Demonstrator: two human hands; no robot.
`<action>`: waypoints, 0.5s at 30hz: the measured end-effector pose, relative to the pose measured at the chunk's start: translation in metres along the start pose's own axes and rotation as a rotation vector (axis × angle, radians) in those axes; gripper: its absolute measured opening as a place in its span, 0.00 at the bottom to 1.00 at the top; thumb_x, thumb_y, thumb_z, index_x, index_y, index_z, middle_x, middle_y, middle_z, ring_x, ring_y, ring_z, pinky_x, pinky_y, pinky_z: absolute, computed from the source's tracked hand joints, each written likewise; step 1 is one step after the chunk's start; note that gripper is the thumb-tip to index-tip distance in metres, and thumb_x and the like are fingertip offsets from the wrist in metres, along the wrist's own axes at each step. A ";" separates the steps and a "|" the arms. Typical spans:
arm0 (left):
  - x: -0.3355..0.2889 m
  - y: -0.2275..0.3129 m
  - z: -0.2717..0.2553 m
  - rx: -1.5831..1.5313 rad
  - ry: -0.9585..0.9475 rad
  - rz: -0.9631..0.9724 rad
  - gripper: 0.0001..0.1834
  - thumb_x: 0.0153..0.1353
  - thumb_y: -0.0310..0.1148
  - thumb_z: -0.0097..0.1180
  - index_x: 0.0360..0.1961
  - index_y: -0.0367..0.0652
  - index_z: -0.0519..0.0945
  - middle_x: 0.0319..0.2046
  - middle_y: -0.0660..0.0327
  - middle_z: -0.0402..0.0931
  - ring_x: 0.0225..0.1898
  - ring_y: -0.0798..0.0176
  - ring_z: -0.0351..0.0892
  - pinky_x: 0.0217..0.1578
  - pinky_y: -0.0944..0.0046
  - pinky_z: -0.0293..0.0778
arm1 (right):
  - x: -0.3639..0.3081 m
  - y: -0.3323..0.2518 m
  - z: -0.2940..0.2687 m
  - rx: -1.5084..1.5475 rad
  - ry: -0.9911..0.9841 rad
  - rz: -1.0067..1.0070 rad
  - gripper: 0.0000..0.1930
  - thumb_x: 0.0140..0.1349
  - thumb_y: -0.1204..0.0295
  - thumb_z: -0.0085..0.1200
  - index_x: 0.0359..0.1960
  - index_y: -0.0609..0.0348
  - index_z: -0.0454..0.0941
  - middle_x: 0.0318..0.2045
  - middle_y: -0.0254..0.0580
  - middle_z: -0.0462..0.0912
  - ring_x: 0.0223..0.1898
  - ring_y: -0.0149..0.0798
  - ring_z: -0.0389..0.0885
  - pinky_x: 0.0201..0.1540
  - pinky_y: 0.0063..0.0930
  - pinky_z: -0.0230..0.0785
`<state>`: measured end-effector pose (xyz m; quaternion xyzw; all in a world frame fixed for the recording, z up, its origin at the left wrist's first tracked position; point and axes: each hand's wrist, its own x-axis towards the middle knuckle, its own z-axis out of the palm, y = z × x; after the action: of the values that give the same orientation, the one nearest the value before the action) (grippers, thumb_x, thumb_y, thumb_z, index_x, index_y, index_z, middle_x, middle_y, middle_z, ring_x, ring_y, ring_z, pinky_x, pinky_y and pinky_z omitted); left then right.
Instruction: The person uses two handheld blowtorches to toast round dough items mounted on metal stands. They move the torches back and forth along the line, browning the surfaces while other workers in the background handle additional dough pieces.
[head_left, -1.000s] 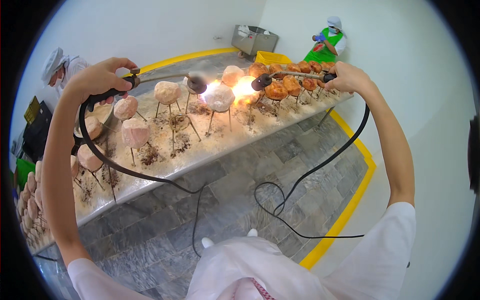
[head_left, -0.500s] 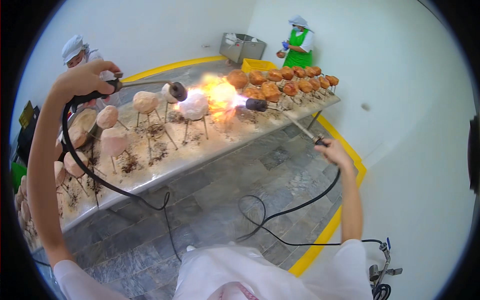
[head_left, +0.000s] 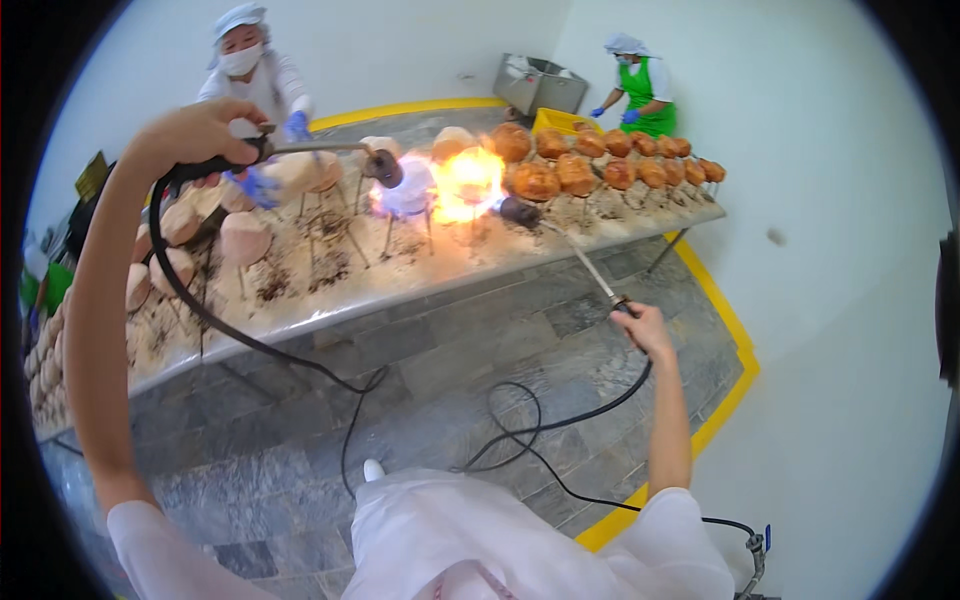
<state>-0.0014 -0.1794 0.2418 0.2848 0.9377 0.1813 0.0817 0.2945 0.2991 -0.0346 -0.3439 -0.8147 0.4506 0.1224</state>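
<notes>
My left hand (head_left: 200, 140) is wrapped round the handle of a gas torch, raised over the left part of the table. That torch's dark burner head (head_left: 383, 168) points right, its blue flame against a pale rounded piece (head_left: 408, 190), perhaps a trimmed coconut. Lower on the right, my right hand (head_left: 642, 328) grips a second gas torch (head_left: 590, 262). Its burner (head_left: 520, 212) aims left. Between the burners a bright orange flame (head_left: 468, 184) hides most of another piece. The pieces stand on thin metal legs; browned ones (head_left: 575, 175) are right of the flame.
A long pale table (head_left: 330, 310) with dark crumbs carries several pieces. Black hoses (head_left: 370, 385) hang from both torches and loop over the floor. Across the table one co-worker (head_left: 270, 80) reaches in with blue gloves; another in a green apron (head_left: 650, 90) stands near a yellow crate (head_left: 565, 122).
The view has shifted, so the table sits farther right. The co-worker opposite has come closer, with gloved hands now among the pale pieces. Both torches still burn at the same area.
</notes>
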 end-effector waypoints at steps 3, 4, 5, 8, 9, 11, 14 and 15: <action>-0.011 -0.001 -0.002 -0.105 -0.020 -0.086 0.27 0.49 0.28 0.55 0.54 0.41 0.68 0.22 0.61 0.76 0.12 0.74 0.67 0.13 0.73 0.64 | 0.002 -0.039 -0.022 -0.191 0.026 -0.083 0.12 0.50 0.65 0.61 0.27 0.61 0.78 0.12 0.31 0.71 0.11 0.25 0.66 0.15 0.24 0.57; -0.015 -0.007 -0.005 -0.118 -0.015 -0.094 0.27 0.49 0.28 0.55 0.54 0.41 0.68 0.22 0.61 0.76 0.12 0.74 0.66 0.13 0.73 0.64 | 0.006 -0.053 -0.026 -0.274 0.027 -0.108 0.13 0.49 0.63 0.61 0.27 0.62 0.79 0.13 0.34 0.72 0.13 0.28 0.69 0.17 0.26 0.60; -0.018 -0.013 -0.009 -0.110 -0.013 -0.096 0.27 0.49 0.28 0.55 0.54 0.42 0.68 0.22 0.61 0.76 0.12 0.74 0.66 0.13 0.74 0.64 | 0.009 -0.069 -0.032 -0.358 0.038 -0.129 0.15 0.48 0.62 0.61 0.28 0.62 0.79 0.14 0.37 0.74 0.14 0.31 0.71 0.20 0.28 0.62; -0.005 -0.019 -0.010 -0.115 -0.027 -0.054 0.28 0.50 0.28 0.54 0.55 0.41 0.67 0.22 0.61 0.76 0.12 0.74 0.66 0.13 0.74 0.64 | 0.004 -0.122 -0.050 -0.620 0.102 -0.214 0.17 0.46 0.60 0.61 0.30 0.63 0.79 0.21 0.47 0.79 0.25 0.42 0.79 0.31 0.35 0.68; -0.003 -0.025 -0.012 -0.122 -0.034 -0.039 0.28 0.50 0.28 0.54 0.55 0.41 0.67 0.22 0.61 0.76 0.12 0.74 0.66 0.12 0.74 0.64 | 0.004 -0.139 -0.052 -0.684 0.112 -0.246 0.17 0.46 0.61 0.61 0.30 0.63 0.79 0.23 0.50 0.80 0.29 0.45 0.80 0.34 0.37 0.69; 0.000 -0.042 -0.020 -0.134 -0.044 -0.012 0.28 0.50 0.28 0.54 0.55 0.40 0.67 0.21 0.61 0.76 0.12 0.74 0.67 0.12 0.74 0.63 | -0.009 -0.196 -0.038 -0.887 0.126 -0.261 0.17 0.45 0.61 0.61 0.30 0.63 0.79 0.26 0.53 0.81 0.31 0.48 0.80 0.35 0.39 0.70; 0.006 -0.069 -0.028 -0.166 -0.007 0.030 0.27 0.51 0.28 0.56 0.55 0.41 0.67 0.22 0.59 0.77 0.11 0.73 0.66 0.12 0.72 0.64 | -0.013 -0.256 -0.016 -1.072 0.180 -0.254 0.17 0.43 0.62 0.61 0.30 0.63 0.79 0.28 0.52 0.81 0.33 0.50 0.80 0.38 0.40 0.72; 0.008 -0.076 -0.030 -0.169 -0.003 0.041 0.27 0.51 0.28 0.56 0.55 0.40 0.67 0.22 0.60 0.77 0.12 0.73 0.66 0.12 0.73 0.63 | -0.019 -0.280 -0.005 -1.117 0.190 -0.240 0.17 0.42 0.62 0.60 0.29 0.63 0.80 0.29 0.52 0.81 0.34 0.50 0.80 0.38 0.40 0.72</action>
<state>-0.0539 -0.2422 0.2395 0.2963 0.9129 0.2613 0.1030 0.1851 0.1892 0.1997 -0.3005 -0.9477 -0.0974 0.0453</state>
